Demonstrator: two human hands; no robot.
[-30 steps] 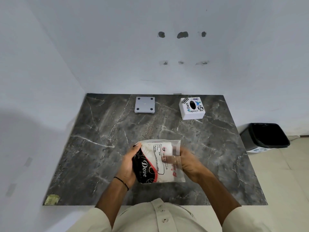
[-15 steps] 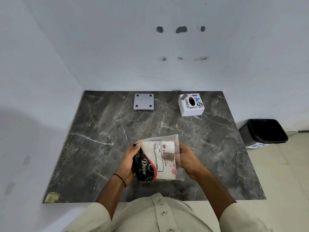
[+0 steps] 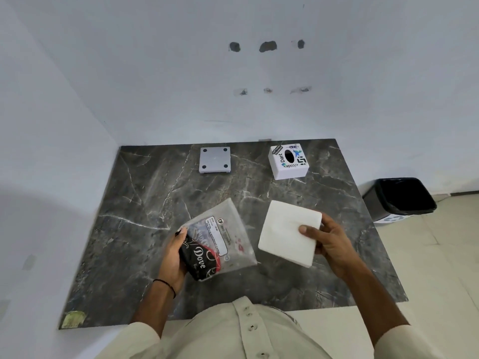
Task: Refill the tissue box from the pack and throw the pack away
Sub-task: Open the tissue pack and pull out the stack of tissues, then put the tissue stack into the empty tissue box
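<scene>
Right hand (image 3: 330,244) held one white tissue stack (image 3: 289,233) over the near right of the dark marble table (image 3: 145,203), thumb on top near its right edge, fingers wrapped under that edge. Stack looked soft, light and compressible; loose sheets would likely fan or slide if pinched at a corner, so a broad clamp across one edge with support beneath seemed the safer hold. Left hand (image 3: 175,257) gripped one plastic pack (image 3: 217,242) by its near left end, just left of the stack and apart from it. Pack appeared flattened and see-through at its far end, so judged empty: thin film, near weightless, slippery, easily crumpled into a fist for disposal. One white tissue box (image 3: 287,161) with stickers and a dark oval slot stood at the far right of the table, well apart from both hands. One grey square plate (image 3: 215,159) with four dark dots lay far centre, possibly the box's base; could not confirm. One black bin (image 3: 404,198) stood on the floor right of the table.
</scene>
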